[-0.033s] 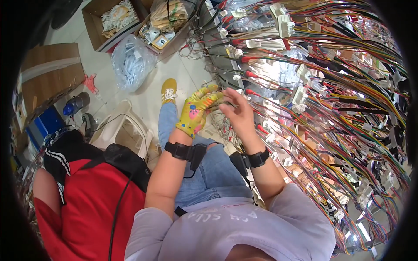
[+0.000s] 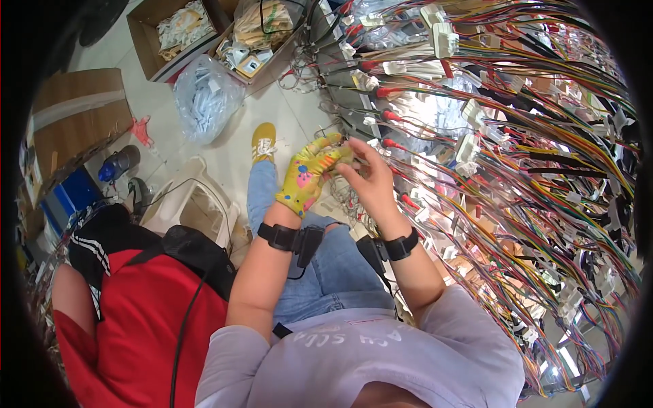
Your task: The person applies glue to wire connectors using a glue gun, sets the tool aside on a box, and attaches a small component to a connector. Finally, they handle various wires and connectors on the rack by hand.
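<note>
My left hand [image 2: 303, 178] wears a yellow glove with a colourful pattern, its fingers bent and drawn together. Against its fingertips, my bare right hand [image 2: 374, 180] curls its thumb and fingers inward. Whatever lies between the two hands is too small and hidden to make out. Just beyond the right hand hang bundles of coloured wires [image 2: 524, 160] with white connectors [image 2: 468, 148] and red-capped ends [image 2: 392, 115]. Black straps with small boxes sit on both my wrists.
A person in a red top [image 2: 160, 319] sits close at my left, beside a pale plastic chair [image 2: 187, 183]. Ahead on the floor stand a clear bag of pale parts [image 2: 206, 102] and an open cardboard box [image 2: 151, 51]. A brown carton [image 2: 81, 112] is farther left.
My right hand has shifted slightly left, its fingers now closer against the gloved fingertips. The left hand has barely moved.
</note>
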Demonstrator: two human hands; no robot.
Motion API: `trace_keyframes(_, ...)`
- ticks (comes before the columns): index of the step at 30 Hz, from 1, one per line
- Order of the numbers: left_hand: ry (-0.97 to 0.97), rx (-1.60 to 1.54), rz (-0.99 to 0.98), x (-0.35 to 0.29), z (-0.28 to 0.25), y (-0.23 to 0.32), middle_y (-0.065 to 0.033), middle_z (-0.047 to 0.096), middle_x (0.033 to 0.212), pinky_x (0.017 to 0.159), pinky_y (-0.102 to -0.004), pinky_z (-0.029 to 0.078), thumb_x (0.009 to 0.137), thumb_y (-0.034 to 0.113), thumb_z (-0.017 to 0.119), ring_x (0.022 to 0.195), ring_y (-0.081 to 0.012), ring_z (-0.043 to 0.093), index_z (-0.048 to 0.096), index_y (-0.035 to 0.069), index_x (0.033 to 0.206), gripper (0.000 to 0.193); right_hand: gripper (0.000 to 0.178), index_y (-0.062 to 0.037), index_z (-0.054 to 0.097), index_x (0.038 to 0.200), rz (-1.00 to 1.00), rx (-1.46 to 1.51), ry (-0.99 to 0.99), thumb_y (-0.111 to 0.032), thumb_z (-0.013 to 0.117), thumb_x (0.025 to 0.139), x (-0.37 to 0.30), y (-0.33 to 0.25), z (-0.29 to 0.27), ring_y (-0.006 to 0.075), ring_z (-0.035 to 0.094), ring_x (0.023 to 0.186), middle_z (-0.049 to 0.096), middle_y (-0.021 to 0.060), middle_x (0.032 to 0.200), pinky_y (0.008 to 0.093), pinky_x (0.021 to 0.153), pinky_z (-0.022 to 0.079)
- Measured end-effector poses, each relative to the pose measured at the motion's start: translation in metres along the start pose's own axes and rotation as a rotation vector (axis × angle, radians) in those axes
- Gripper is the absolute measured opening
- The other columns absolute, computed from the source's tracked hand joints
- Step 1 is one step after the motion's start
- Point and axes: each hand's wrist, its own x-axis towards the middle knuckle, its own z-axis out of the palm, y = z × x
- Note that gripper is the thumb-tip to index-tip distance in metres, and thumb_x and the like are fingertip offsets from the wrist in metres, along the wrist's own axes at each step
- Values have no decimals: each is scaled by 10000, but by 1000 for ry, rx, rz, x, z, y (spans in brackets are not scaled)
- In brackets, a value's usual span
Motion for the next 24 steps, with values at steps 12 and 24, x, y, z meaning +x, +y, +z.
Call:
trace_keyframes(12, -145, 16, -170, -7, -8, -7, -148, 570, 1169, 834, -339, 496, 927, 270, 499, 1015, -246, 598, 425, 36, 1305, 451, 167, -2, 609, 952, 306, 254, 298, -151, 551, 906, -5, 51, -23, 109, 598, 631, 633, 53, 749, 238, 578, 477)
trace_keyframes(24, 18, -58, -91, 0, -30, -18, -139, 578, 1161, 850, -327, 470, 921, 253, 507, 1020, -231, 590, 467, 31, 1259, 407, 463, 17, 365, 1275, 468, 440, 475, -140, 570, 891, 66, 98, 9, 123, 513, 504, 544, 46, 652, 252, 446, 424)
